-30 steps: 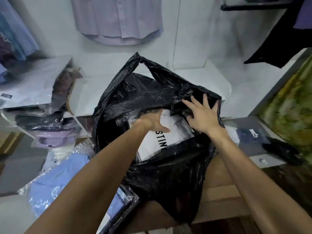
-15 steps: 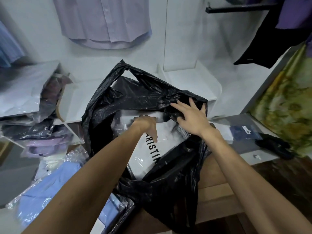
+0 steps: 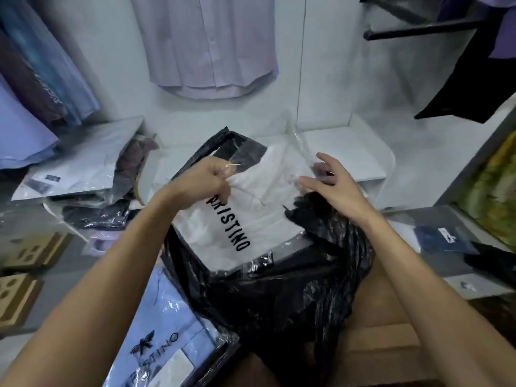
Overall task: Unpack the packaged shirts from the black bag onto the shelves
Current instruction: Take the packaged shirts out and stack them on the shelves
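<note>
At frame centre, the left hand point(image 3: 208, 177) is pinching the white packaged shirt point(image 3: 251, 208), half out of the black bag point(image 3: 293, 297); the right hand point(image 3: 332, 188) is hovering spread wide; slippery wrapping risks slipping free

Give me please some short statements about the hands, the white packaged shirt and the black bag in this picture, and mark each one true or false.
1. The left hand grips the white packaged shirt at its upper edge. True.
2. The white packaged shirt lies wholly inside the black bag. False: most of it sticks out above the bag's mouth.
3. The right hand is open, fingers spread, beside the package. True.
4. The printed letters on the white package are red. False: they are black.
5. A light blue packaged shirt lies at the lower left of the bag. True.
6. The shirt hanging on the wall is black. False: it is pale lilac.
</note>
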Available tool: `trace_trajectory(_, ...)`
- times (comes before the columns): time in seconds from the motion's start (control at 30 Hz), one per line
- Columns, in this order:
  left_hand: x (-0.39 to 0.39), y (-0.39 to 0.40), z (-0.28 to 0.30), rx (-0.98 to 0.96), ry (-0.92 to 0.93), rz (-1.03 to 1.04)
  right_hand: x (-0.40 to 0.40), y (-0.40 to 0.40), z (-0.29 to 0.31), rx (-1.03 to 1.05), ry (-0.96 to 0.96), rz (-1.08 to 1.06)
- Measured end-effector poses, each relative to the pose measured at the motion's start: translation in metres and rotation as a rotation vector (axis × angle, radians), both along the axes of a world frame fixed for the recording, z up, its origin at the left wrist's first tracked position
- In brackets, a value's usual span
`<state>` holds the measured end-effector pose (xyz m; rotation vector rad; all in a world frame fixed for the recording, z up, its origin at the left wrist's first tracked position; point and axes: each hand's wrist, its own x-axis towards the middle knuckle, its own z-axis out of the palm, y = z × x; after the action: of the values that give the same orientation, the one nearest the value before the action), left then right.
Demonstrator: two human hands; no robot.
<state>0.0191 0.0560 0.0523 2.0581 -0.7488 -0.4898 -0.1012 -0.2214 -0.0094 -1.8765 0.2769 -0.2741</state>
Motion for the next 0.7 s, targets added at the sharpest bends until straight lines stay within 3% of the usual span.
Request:
trace_trajectory(0.2, 0.009, 0.037, 0.041, -0.402, 0.058, 0.226, 0.014, 0.020, 0.009, 0.343, -0.036, -0.015)
trace_trajectory(0.43, 0.001, 0.028, 0.043, -0.679, 0.134, 0.289, 0.015, 0.039, 0.025, 1.015, -0.213, 0.111)
trace_trajectory(0.47, -0.002, 0.023, 0.041, -0.704, 0.163, 0.293, 0.012, 0.040, 0.027, 1.012, -0.240, 0.146)
trace_trajectory(0.53, -0.008, 0.013, 0.034, -0.697, 0.257, 0.292, 0.004, 0.042, 0.031, 0.815, -0.243, 0.168)
trace_trajectory(0.63, -0.021, -0.010, 0.026, -0.569, 0.432, 0.149, -0.006, 0.036, 0.040, 0.527, -0.270, -0.013)
trace_trajectory(0.7, -0.026, -0.027, 0.021, -0.533, 0.420, 0.047, -0.017, 0.023, 0.046, 0.439, -0.306, -0.080)
